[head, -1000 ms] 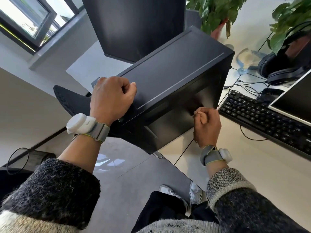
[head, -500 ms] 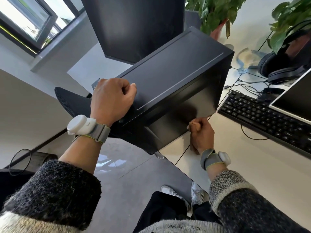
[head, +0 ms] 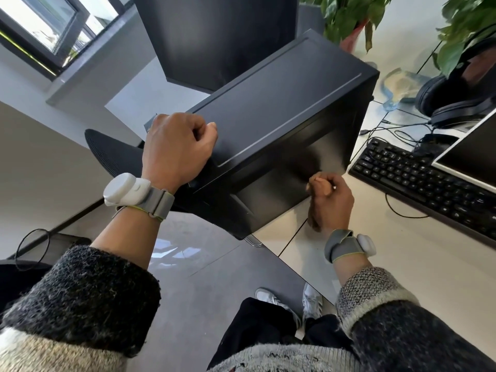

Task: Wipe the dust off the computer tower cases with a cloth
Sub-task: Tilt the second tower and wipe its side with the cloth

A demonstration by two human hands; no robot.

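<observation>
Left hand grips the tower case at its top corner; right hand, fisted, touches its side.

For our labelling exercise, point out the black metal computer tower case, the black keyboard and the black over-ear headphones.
Black metal computer tower case (head: 268, 103): head view, top panel.
Black keyboard (head: 418, 181): head view, middle keys.
Black over-ear headphones (head: 432, 93): head view, ear cushion.
</observation>
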